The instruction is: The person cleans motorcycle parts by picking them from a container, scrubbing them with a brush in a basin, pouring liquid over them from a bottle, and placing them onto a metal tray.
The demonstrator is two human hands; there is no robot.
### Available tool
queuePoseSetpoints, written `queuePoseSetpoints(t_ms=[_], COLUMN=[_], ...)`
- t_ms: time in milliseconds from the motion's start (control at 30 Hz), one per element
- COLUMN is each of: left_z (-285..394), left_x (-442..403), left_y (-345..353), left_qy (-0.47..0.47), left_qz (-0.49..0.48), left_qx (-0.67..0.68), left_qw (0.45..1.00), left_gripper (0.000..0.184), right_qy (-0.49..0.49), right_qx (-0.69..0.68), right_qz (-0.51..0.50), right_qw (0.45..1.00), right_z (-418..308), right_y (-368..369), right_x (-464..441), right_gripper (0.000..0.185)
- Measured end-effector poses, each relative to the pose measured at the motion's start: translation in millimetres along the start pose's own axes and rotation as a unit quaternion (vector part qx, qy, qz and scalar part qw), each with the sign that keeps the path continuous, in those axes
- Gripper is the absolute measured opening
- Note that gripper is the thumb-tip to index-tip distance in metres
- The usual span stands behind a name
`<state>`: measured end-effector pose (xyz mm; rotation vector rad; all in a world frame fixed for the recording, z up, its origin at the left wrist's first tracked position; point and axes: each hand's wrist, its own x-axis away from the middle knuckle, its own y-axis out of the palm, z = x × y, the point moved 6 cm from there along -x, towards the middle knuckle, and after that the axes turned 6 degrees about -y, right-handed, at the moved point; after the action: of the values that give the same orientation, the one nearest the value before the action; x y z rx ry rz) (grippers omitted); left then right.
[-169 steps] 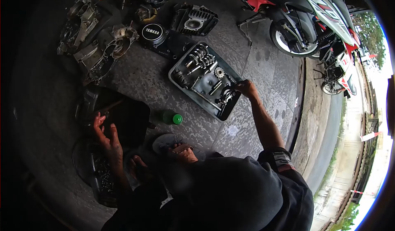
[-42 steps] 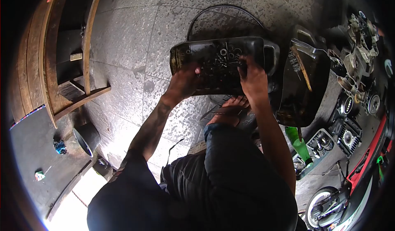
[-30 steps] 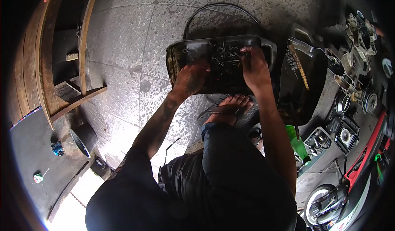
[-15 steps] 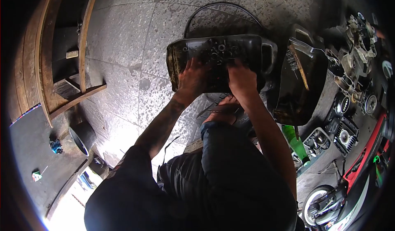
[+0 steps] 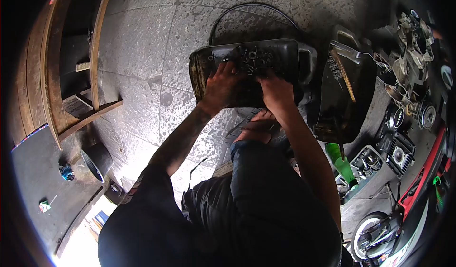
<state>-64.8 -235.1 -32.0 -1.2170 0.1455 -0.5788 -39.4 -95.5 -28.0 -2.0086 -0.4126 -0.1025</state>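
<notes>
My left grip (image 5: 221,85) and right grip (image 5: 276,91) sit inside the black tray (image 5: 289,60), small metal parts (image 5: 252,55) just beyond; finger closure I cannot tell.

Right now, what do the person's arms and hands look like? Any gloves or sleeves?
No gloves: the left hand and right hand are both bare. A dark sleeve covers the upper left arm and leaves the left forearm uncovered. That forearm has darker markings, but I can't tell what they are.
</notes>
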Motion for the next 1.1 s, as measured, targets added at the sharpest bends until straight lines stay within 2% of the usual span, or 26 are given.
queuePoseSetpoints(t_ms=[67, 133, 267, 333, 367, 433, 467, 500, 533, 567, 600, 633, 700, 733, 767, 800, 833, 867, 900, 967, 1000, 1067, 1100], left_z=[-3, -3, -5, -2, 0, -2, -3, -3, -5, -7, -10, -14, -14, -16, -18, -13, 3, 19, 23, 36, 35, 13, 2], left_x=[-1, -2, -4, -4, -4, -7, -7, -8, -10, -11, -12, -12, -12, -14, -14, -14, -15, -16, -18, -20, -20, -22, -20], left_y=[3, 1, 1, 0, -1, 5, 7, 7, 6, 6, 6, 0, -11, -17, -22, -35, -54, -66, -67, -75, -79, -70, -62], left_qy=[-0.006, -0.006, -0.001, 0.009, 0.021, 0.016, 0.014, 0.012, -0.008, -0.026, -0.024, -0.015, -0.006, -0.077, -0.148, -0.150, -0.073, 0.005, 0.004, 0.067, 0.067, -0.092, -0.091], left_qz=[-0.011, -0.008, -0.025, -0.018, -0.009, 0.003, 0.015, 0.015, 0.008, -0.001, -0.001, 0.037, 0.073, 0.017, -0.039, -0.036, 0.002, 0.041, 0.044, 0.094, 0.095, -0.016, -0.017], left_qx=[-0.001, 0.005, 0.016, 0.032, 0.050, 0.063, 0.075, 0.077, 0.079, 0.080, 0.080, 0.114, 0.146, 0.241, 0.332, 0.330, 0.298, 0.265, 0.265, 0.213, 0.211, 0.361, 0.357], left_qw=[1.000, 1.000, 1.000, 0.999, 0.998, 0.998, 0.997, 0.997, 0.997, 0.996, 0.996, 0.993, 0.987, 0.967, 0.931, 0.931, 0.952, 0.963, 0.963, 0.970, 0.971, 0.928, 0.929], left_gripper=[0.037, 0.038, 0.038, 0.036, 0.035, 0.031, 0.027, 0.027, 0.025, 0.023, 0.023, 0.022, 0.022, 0.022, 0.022, 0.022, 0.019, 0.017, 0.017, 0.018, 0.018, 0.019, 0.019], right_qy=[0.021, -0.009, -0.007, 0.040, 0.038, 0.088, 0.015, 0.014, 0.068, 0.119, 0.095, 0.094, 0.133, 0.133, 0.179, 0.220, 0.217, 0.166, 0.152, 0.135, 0.142, 0.145, 0.174], right_qx=[-0.005, 0.014, -0.014, -0.129, -0.130, -0.351, -0.391, -0.390, -0.550, -0.691, -0.750, -0.750, -0.810, -0.810, -0.721, -0.615, -0.616, -0.604, -0.601, -0.598, -0.623, -0.651, -0.654], right_qz=[-0.022, -0.050, -0.031, 0.021, 0.019, 0.065, 0.143, 0.141, 0.147, 0.149, 0.177, 0.179, 0.185, 0.185, 0.148, 0.106, 0.103, 0.091, 0.067, 0.043, 0.059, 0.074, 0.073], right_qw=[1.000, 0.999, 0.999, 0.991, 0.991, 0.930, 0.909, 0.910, 0.819, 0.697, 0.630, 0.630, 0.541, 0.540, 0.653, 0.750, 0.750, 0.774, 0.781, 0.789, 0.767, 0.742, 0.733], right_z=[3, 0, 7, 10, 10, 22, 23, 25, 34, 39, 36, 34, 30, 29, 31, 31, 26, 17, 11, 6, 10, 19, 25], right_y=[1, 11, 13, -6, -14, -30, -46, -50, -48, -43, -45, -47, -44, -39, -27, -16, -10, -9, -8, -7, -7, -8, -8], right_x=[-2, -6, -2, 0, 2, 9, 14, 19, 25, 31, 33, 32, 27, 22, 17, 12, 7, -1, -6, -9, -7, -1, 7], right_gripper=[0.031, 0.028, 0.023, 0.022, 0.022, 0.028, 0.026, 0.026, 0.027, 0.028, 0.024, 0.024, 0.026, 0.026, 0.030, 0.033, 0.033, 0.034, 0.032, 0.031, 0.028, 0.026, 0.023])
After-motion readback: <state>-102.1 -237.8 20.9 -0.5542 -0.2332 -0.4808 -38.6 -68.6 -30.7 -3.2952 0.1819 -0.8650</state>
